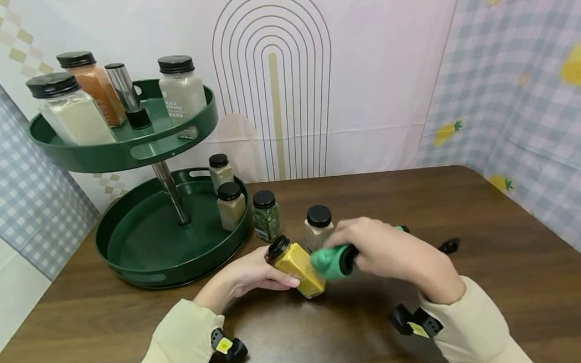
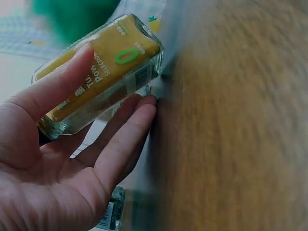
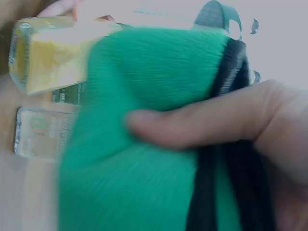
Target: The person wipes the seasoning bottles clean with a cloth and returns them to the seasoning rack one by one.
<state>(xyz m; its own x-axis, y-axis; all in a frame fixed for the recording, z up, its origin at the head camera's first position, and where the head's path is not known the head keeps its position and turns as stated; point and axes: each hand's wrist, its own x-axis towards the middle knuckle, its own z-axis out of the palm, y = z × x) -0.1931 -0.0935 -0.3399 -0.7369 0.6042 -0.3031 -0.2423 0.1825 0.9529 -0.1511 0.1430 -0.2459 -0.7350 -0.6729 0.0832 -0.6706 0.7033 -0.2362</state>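
My left hand [image 1: 251, 274] grips a glass spice jar [image 1: 301, 267] with yellow powder and a black lid, tilted above the table. In the left wrist view the thumb lies across the jar's yellow label [image 2: 113, 60], its lid end toward the palm. My right hand [image 1: 384, 250] holds a green cloth [image 1: 329, 262] with black edging, the thumb pressing into it in the right wrist view. The cloth is right beside the jar's side; whether they touch I cannot tell. Behind them stand a pale spice jar [image 1: 318, 228], partly hidden, and a jar of green herbs [image 1: 266, 216].
At left stands a two-tier green tray stand [image 1: 141, 271]. Its lower tier holds two small jars, including a beige one [image 1: 231, 207]. Larger jars, such as the black pepper jar [image 1: 182, 93], and a silver cylinder [image 1: 126, 91] stand on top. A wooden table [image 1: 515, 256] extends right.
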